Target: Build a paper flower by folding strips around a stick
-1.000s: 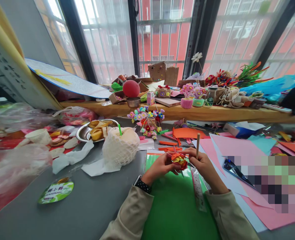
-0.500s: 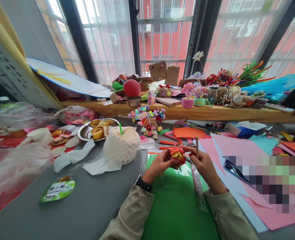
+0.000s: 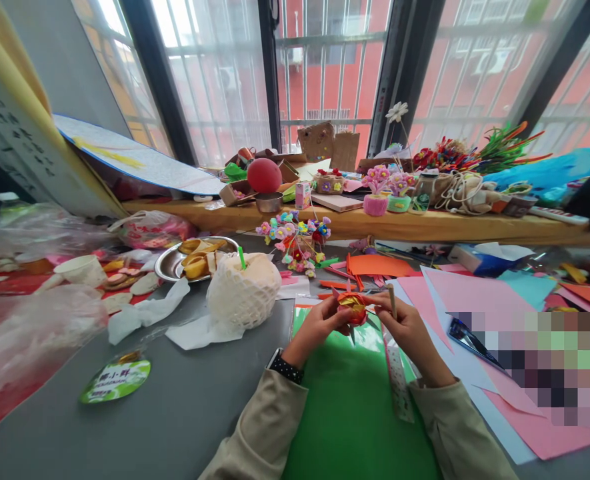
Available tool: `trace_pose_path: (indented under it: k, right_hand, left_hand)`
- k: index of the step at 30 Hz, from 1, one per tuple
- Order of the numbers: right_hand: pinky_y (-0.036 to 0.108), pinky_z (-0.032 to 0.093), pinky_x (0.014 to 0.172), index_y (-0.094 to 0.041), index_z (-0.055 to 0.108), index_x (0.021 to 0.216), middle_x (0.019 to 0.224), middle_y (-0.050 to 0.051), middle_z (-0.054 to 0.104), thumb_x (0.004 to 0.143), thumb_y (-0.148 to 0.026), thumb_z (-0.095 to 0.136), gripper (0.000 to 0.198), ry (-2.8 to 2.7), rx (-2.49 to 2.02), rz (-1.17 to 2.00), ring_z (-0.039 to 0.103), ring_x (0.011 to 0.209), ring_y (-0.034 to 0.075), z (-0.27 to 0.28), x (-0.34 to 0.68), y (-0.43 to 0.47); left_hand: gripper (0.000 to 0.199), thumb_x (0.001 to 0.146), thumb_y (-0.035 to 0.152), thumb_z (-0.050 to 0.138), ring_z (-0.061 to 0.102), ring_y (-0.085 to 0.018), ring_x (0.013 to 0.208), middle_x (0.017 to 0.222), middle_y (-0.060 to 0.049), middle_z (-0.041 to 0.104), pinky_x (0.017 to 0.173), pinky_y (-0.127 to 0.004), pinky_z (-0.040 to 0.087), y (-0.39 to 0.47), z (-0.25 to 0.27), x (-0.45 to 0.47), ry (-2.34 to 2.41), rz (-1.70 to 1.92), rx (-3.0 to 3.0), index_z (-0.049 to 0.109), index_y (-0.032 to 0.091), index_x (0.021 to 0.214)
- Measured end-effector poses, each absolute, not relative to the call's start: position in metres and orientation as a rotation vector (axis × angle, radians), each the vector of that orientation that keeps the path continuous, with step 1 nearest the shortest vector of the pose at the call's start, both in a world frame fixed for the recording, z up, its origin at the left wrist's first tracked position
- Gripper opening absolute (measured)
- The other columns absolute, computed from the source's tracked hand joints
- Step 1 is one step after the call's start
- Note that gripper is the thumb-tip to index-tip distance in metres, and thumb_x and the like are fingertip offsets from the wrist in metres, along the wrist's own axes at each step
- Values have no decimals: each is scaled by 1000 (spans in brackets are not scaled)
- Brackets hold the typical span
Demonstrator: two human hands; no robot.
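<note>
My left hand [image 3: 319,328] is closed around a small red and orange paper flower [image 3: 353,310] with a yellow middle, holding it above the green mat [image 3: 355,407]. Pinched in my right hand [image 3: 405,331] is a thin tan stick [image 3: 392,301], which points upward. The right fingers reach to the flower's right side, and something thin shows between them and the petals, too small to make out. Grey pointed tips show just below the flower. A patterned ruler [image 3: 399,383] lies under my right wrist.
To the left sit a net-wrapped coconut [image 3: 245,293] with a green straw and a metal bowl [image 3: 162,267] of peels. Coloured paper [image 3: 495,297] covers the right side. Behind are a bunch of small craft flowers [image 3: 295,240] and a crowded wooden ledge [image 3: 319,227].
The flower has turned in my left fingers, showing its yellow middle at another angle. My right fingers have shifted slightly beside it, and the tan stick leans a bit more.
</note>
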State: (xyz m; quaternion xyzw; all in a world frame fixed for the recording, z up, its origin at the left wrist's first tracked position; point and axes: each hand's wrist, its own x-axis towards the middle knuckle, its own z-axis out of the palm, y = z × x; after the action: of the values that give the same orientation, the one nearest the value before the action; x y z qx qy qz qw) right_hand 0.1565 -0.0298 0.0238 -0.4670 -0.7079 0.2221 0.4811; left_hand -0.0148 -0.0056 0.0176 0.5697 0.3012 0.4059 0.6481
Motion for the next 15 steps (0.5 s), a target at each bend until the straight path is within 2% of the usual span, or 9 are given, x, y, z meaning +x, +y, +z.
trace_pose_path:
  k: [4, 8, 12, 15]
  right_hand:
    - [29, 43, 70, -19, 59, 99, 85, 5, 51, 74, -29, 53, 28, -1685, -1200, 411, 52, 82, 18, 27, 160, -28]
    - [29, 42, 67, -20, 63, 78, 81, 5, 52, 73, -33, 54, 16, -1726, -1194, 350, 51, 78, 18, 27, 162, -27]
    - [26, 37, 50, -20, 60, 73, 72, 3, 54, 75, -34, 52, 16, -1653, -1248, 295, 47, 55, 13, 27, 158, -29]
    - [25, 35, 48, -19, 59, 72, 69, 3, 54, 75, -34, 51, 17, -1645, -1256, 262, 44, 53, 12, 26, 151, -31]
  left_hand:
    - [37, 68, 40, 56, 50, -8, 53, 73, -4, 58, 54, -22, 40, -7, 20, -18, 702, 869, 1405, 58, 12, 93]
    - [37, 69, 43, 53, 52, -10, 59, 76, -6, 58, 55, -22, 40, -5, 17, -18, 719, 909, 1374, 59, 11, 87]
    - [53, 61, 39, 63, 56, -14, 65, 81, -5, 57, 59, -25, 43, -3, 16, -17, 601, 995, 1193, 47, 17, 106]
    - [67, 51, 23, 72, 57, -16, 76, 94, -4, 56, 67, -27, 44, -5, 19, -16, 581, 1030, 1115, 41, 24, 111]
